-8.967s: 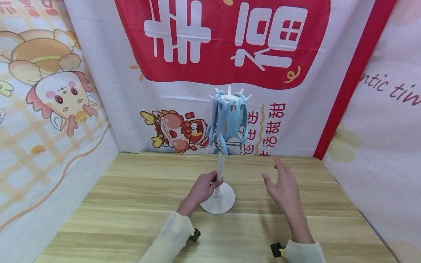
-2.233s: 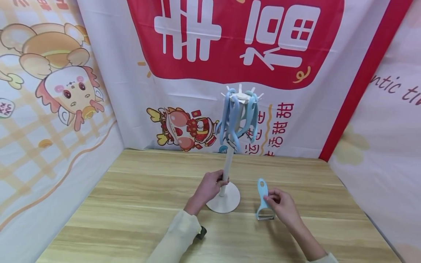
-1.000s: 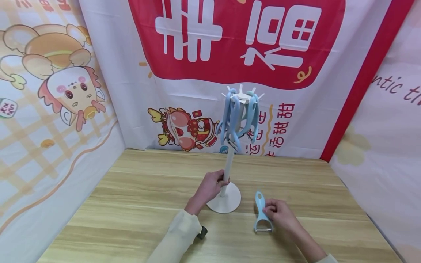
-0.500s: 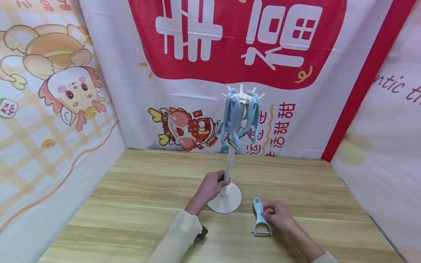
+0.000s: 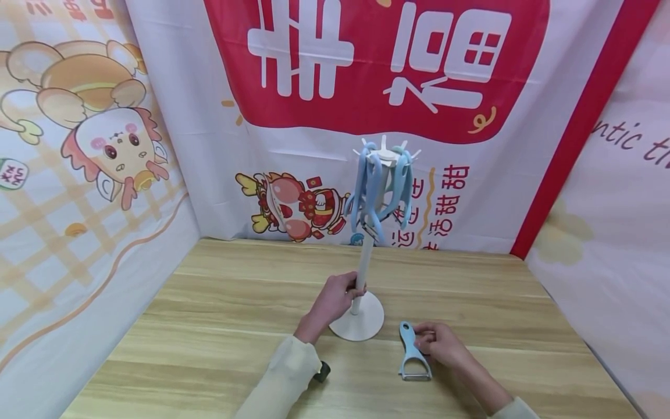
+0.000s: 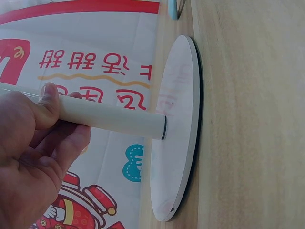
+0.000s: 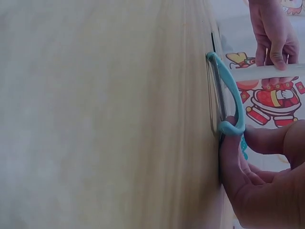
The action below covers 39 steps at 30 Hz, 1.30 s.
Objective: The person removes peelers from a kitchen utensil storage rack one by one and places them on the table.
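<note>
Evidently, white stand [image 5: 367,249], head view: stood with several blue utensils [image 5: 371,191] left on it; the left hand [image 5: 332,297] gripped its pole [image 5: 364,263].
Blue peeler [image 5: 410,347], head view: off the stand, to its near right, pinched by the right hand [image 5: 441,344].
Round base [image 6: 175,164], left wrist: sat on the table [image 6: 248,119].
Blade end [image 7: 220,90], right wrist: at the table, contact unclear; release apparently not yet done.

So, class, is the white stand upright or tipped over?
Upright: its round base rests flat on the table, and its pole stands above that.
</note>
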{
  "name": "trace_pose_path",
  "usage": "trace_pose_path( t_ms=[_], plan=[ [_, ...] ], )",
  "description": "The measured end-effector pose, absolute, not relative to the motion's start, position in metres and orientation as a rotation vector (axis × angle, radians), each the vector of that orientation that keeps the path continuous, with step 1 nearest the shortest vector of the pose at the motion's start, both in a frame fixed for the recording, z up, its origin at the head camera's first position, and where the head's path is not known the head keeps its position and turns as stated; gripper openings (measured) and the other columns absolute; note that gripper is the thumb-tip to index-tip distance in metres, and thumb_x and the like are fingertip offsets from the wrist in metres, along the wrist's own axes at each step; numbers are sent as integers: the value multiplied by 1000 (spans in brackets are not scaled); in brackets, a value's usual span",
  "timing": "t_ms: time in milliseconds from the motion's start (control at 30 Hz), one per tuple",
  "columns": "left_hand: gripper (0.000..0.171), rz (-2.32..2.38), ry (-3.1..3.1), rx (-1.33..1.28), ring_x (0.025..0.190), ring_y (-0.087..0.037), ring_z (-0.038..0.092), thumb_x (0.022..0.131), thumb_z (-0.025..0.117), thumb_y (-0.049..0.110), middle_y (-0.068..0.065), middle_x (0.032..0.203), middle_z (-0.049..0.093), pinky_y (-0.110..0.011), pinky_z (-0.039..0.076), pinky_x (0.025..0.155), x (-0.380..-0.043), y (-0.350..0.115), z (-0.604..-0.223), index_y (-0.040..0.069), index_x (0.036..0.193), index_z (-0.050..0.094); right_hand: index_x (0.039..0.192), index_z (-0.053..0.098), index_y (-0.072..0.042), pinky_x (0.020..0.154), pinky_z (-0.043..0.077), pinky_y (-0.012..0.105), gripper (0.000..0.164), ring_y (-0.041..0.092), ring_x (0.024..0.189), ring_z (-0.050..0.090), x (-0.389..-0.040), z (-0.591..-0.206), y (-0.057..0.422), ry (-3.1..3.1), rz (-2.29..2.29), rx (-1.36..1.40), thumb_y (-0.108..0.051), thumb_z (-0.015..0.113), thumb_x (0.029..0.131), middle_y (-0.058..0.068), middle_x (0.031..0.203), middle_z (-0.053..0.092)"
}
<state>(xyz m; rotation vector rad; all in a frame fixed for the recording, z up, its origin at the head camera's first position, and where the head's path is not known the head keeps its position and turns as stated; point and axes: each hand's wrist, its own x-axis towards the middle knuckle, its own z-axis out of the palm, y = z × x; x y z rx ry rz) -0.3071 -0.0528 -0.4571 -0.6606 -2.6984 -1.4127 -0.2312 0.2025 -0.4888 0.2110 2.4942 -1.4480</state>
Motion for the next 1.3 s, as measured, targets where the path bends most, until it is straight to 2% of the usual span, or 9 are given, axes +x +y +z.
trace_pose_path(
  t_ms=[233,500,667,867,1100,1300],
  plan=[
    [15,-1418,-2699,-673,99,-19,67,98,62,10,-3,101,72,-47,57,97,-307,-53,-457,4,110,67,126,58,1,64,53,32,38,19,79,61,-229,-487,203,2497,-1439,235,5,65,89,10,92,67],
    [15,-1408,-2697,-673,99,-19,67,98,62,11,-2,100,72,-47,56,97,-309,-53,-459,5,110,67,125,55,5,68,59,34,41,21,84,61,-227,-483,203,2517,-1523,184,6,68,86,15,97,64],
    [12,-1423,-2698,-670,98,-19,67,97,62,11,-1,99,72,-47,56,98,-308,-53,-459,7,108,68,125,54,8,69,58,35,41,22,86,63,-225,-472,206,2585,-1534,79,3,67,87,18,102,65],
    [12,-1430,-2704,-668,98,-19,66,98,62,11,-1,99,71,-47,56,98,-308,-53,-458,7,108,67,126,53,11,71,58,31,38,18,86,63,-221,-448,208,2608,-1615,-41,1,65,91,23,105,67],
    [11,-1417,-2706,-664,99,-19,67,97,63,11,-1,99,72,-48,55,99,-309,-53,-459,10,107,68,127,55,5,75,56,23,37,12,87,64,-219,-418,209,2634,-1637,-95,-6,67,93,19,107,69],
    [14,-1410,-2705,-669,100,-20,68,97,62,10,-3,100,72,-47,56,97,-310,-53,-459,6,110,67,130,54,2,77,55,18,38,11,94,65,-215,-388,207,2683,-1634,-153,-11,66,95,18,112,69]
  ],
)
